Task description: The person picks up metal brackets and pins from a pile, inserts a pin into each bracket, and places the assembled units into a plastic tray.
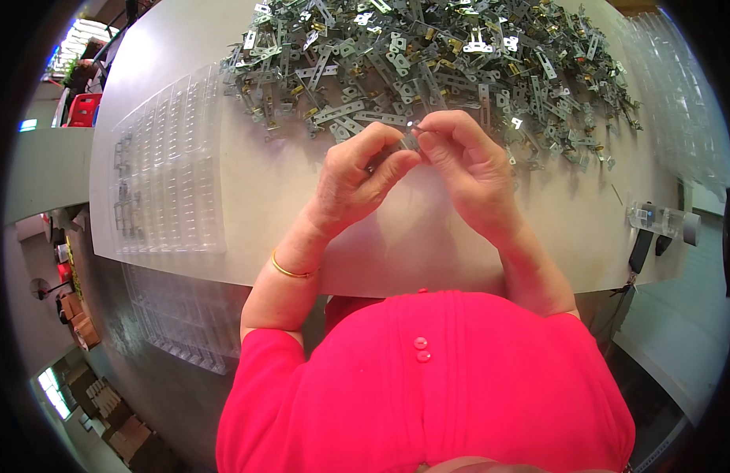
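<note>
Both hands meet just in front of a heap of metal parts (428, 71) on the table. A small grey metal piece (410, 141) shows between the fingertips; the fingers cover most of it, so its exact shape cannot be made out. My left hand (350, 180), with a gold bangle on its wrist, is closed around this piece. The thumb and forefinger of my right hand (474, 175) are pinched together at its upper end, where something shiny catches the light. Whether the two hands hold one piece or two is hidden by the fingers.
On the left of the pale table (365, 264) lies a clear plastic tray (195, 169), with several metal parts along its left side. Another clear tray (175, 311) sits below the table edge. More clear trays (680, 102) stand far right, beyond a transparent bottle (660, 221).
</note>
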Motion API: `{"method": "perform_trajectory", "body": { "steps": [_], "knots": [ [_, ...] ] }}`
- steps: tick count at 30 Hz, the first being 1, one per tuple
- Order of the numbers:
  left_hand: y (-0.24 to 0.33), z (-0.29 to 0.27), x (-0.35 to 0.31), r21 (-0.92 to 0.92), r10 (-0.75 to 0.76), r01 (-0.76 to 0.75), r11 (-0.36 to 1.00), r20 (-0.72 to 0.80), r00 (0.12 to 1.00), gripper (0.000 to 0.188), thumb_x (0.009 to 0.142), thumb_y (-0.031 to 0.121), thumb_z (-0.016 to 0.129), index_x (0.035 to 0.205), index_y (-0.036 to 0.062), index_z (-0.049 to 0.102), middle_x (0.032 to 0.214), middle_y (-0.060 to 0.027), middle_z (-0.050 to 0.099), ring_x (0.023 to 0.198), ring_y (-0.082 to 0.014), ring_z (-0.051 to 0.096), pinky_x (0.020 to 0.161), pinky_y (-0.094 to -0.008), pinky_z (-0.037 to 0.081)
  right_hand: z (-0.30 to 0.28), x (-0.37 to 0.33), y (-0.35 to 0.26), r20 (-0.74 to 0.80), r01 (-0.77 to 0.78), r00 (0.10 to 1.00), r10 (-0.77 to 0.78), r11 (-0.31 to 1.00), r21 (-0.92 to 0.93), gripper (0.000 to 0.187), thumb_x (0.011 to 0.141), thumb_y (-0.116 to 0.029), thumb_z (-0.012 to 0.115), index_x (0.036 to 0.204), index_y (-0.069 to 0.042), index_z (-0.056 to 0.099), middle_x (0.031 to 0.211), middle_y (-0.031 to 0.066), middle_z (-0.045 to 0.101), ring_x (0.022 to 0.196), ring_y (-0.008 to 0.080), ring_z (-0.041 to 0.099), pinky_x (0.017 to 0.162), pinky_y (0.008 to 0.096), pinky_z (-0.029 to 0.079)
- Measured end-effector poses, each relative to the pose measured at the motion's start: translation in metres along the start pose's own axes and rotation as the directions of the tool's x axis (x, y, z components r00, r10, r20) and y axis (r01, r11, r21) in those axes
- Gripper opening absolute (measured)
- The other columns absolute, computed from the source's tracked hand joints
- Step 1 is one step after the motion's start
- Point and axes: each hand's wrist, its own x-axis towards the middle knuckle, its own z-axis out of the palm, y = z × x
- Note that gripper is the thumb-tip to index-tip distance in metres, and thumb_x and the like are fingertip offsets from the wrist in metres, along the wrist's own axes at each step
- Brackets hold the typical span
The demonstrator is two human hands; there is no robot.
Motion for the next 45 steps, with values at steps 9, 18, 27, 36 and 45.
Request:
{"method": "perform_trajectory", "body": {
  "steps": [9, 18, 27, 36, 45],
  "knots": [
    [0.005, -0.002, 0.002, -0.264, -0.002, 0.012, 0.964, 0.036, 0.999, 0.039, 0.107, 0.033, 0.053, 0.124, -0.002, 0.06, 0.096, -0.0105, 0.072, 0.084, -0.0154, 0.07, 0.074, -0.0268, 0.05, -0.003, 0.002, -0.001, -0.124, -0.002, 0.992, 0.001, 1.0, -0.002, 0.009, 0.101, -0.006, 0.062, 0.111, -0.004, 0.063, 0.095, -0.0002, 0.066, 0.084, 0.007, 0.064, 0.075, 0.0236, 0.055],
    [0.009, -0.015, 0.003, -0.518, -0.138, 0.345, 0.783, 0.395, 0.908, 0.048, 0.104, 0.026, 0.055, 0.144, -0.0001, 0.047, 0.104, -0.0199, 0.072, 0.086, -0.0236, 0.071, 0.076, -0.0314, 0.051, -0.007, 0.005, 0.005, -0.167, 0.061, 0.984, -0.068, 0.997, -0.048, 0.011, 0.1, -0.005, 0.063, 0.111, -0.004, 0.064, 0.1, 0.0005, 0.066, 0.084, 0.0067, 0.061, 0.074, 0.0231, 0.053],
    [-0.006, -0.011, 0.009, -0.736, -0.001, 0.15, 0.66, 0.199, 0.98, 0.044, 0.101, 0.014, 0.064, 0.141, 0.0026, 0.05, 0.111, -0.0127, 0.069, 0.094, -0.0186, 0.066, 0.088, -0.0354, 0.053, -0.004, 0.002, -0.015, -0.047, 0.296, 0.933, -0.358, 0.834, -0.465, 0.016, 0.09, 0.001, 0.072, 0.105, -0.004, 0.071, 0.085, 0.0042, 0.065, 0.068, 0.0122, 0.061, 0.058, 0.0267, 0.05],
    [-0.011, -0.008, 0.008, -0.709, 0.001, 0.073, 0.701, 0.103, 0.995, 0.047, 0.098, 0.004, 0.065, 0.141, 0.0074, 0.049, 0.112, -0.01, 0.065, 0.101, -0.017, 0.063, 0.087, -0.0345, 0.054, 0.004, 0.001, -0.018, 0.0, 0.295, 0.937, -0.35, 0.79, -0.537, 0.017, 0.086, 0.002, 0.072, 0.101, -0.004, 0.068, 0.083, 0.0082, 0.065, 0.067, 0.0235, 0.064, 0.057, 0.0334, 0.052],
    [-0.005, -0.004, 0.006, -0.611, -0.016, 0.053, 0.79, 0.067, 0.998, 0.042, 0.091, -0.008, 0.069, 0.13, 0.004, 0.058, 0.109, -0.0001, 0.057, 0.101, -0.0068, 0.055, 0.091, -0.0247, 0.053, 0.006, 0.0, -0.012, 0.048, 0.374, 0.9, -0.434, 0.709, -0.598, 0.014, 0.085, 0.002, 0.07, 0.094, -0.006, 0.064, 0.078, 0.0094, 0.063, 0.068, 0.0293, 0.064, 0.057, 0.0379, 0.049]
  ]
}}
